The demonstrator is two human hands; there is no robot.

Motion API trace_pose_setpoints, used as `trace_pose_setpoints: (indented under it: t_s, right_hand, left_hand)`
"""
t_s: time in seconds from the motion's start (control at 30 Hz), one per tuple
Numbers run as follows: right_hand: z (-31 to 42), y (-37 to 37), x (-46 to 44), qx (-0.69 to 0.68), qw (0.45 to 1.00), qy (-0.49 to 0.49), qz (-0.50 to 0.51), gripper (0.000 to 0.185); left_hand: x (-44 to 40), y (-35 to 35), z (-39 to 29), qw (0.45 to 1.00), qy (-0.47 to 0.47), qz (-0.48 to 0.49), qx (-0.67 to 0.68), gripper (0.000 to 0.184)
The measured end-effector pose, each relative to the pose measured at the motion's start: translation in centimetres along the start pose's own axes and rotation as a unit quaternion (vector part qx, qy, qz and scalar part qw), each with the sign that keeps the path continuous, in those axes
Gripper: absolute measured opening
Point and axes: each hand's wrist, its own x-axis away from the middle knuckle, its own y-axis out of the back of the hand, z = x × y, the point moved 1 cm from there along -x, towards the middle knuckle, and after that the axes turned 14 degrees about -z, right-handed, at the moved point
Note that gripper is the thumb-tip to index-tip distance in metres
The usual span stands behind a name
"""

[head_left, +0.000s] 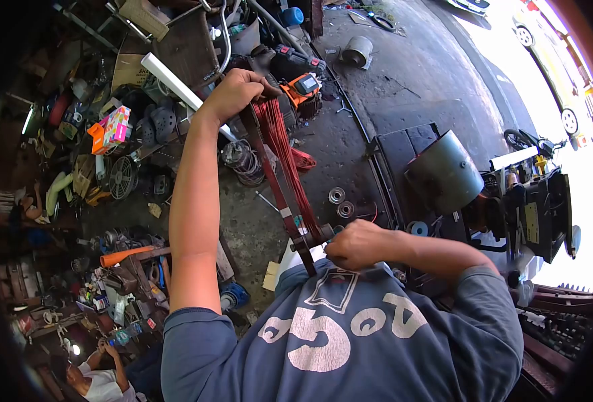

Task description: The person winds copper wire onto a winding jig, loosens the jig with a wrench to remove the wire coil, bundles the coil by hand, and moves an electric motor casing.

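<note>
A long coil of reddish wire (284,151) is stretched along a dark, flat bar (276,184) in front of my chest. My left hand (239,94) is closed over the far end of the coil, its fingers curled at the top of the strands. At the near end, the strands loop round a dark round spool (320,234) on the bar. Just right of that spool, my right hand (357,242) is closed, and its fingers hide what they hold. The bar's lower end rests close to my shirt.
Two metal bearings (341,202) lie on the floor beyond my right hand. A wire bundle (243,161) and an orange machine (302,88) are near the coil. A metal cylinder (445,171) stands right. At lower left, a person (99,378) is near cluttered shelves.
</note>
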Motion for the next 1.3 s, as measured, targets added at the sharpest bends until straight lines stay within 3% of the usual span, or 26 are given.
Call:
trace_pose_setpoints:
  t_s: [0.07,0.13,0.23,0.33,0.43,0.47,0.57,0.67,0.97,1.17,1.27,1.3]
  right_hand:
    - [0.8,4.3,-2.2,0.059,0.997,0.034,-0.027,0.012]
    - [-1.4,9.1,-5.3,0.048,0.972,0.095,-0.212,0.012]
    - [-4.5,16.8,-10.7,0.118,0.933,0.029,-0.337,0.017]
    - [-7.4,17.5,-14.3,0.123,0.918,-0.043,-0.376,0.023]
    - [-9.5,16.3,-15.7,0.094,0.885,0.011,-0.456,0.031]
    - [-10.0,16.2,-15.9,0.068,0.883,0.016,-0.465,0.034]
    - [-9.3,16.4,-15.7,-0.021,0.893,-0.104,-0.438,0.035]
    - [-10.6,16.1,-16.1,-0.071,0.880,-0.158,-0.442,0.035]
    - [-13.1,15.0,-18.1,-0.176,0.886,-0.086,-0.419,0.036]
    - [-13.1,14.4,-18.0,-0.198,0.893,-0.161,-0.371,0.042]
    - [-13.0,10.1,-16.6,-0.223,0.857,-0.276,-0.375,0.048]
    - [-15.1,6.8,-16.0,-0.230,0.864,-0.261,-0.365,0.049]
  left_hand:
    - [-0.6,-0.7,0.1,1.000,-0.011,-0.007,0.007,0.031]
    - [-0.9,-1.1,-0.8,1.000,-0.023,0.015,0.013,0.031]
    - [-0.6,-2.2,-1.3,0.998,-0.029,0.023,0.043,0.028]
    - [-0.3,-2.9,-2.8,0.997,-0.059,0.035,0.039,0.026]
    - [-1.1,-2.8,-1.4,0.995,-0.062,0.049,0.058,0.027]
    - [-1.4,-2.3,-1.2,0.994,-0.068,0.074,0.036,0.031]
    - [-0.9,-2.6,-1.4,0.996,-0.076,0.014,0.049,0.035]
    - [-0.5,-2.0,-1.5,0.993,-0.076,0.044,0.085,0.041]
    - [0.3,-1.2,-1.7,0.989,-0.118,0.058,0.070,0.034]
    - [0.7,-1.1,-1.7,0.994,-0.069,0.055,0.065,0.033]
    - [0.5,-0.9,-1.2,0.996,-0.056,0.045,0.055,0.030]
    - [0.8,-0.9,-1.3,0.996,-0.058,0.033,0.065,0.031]
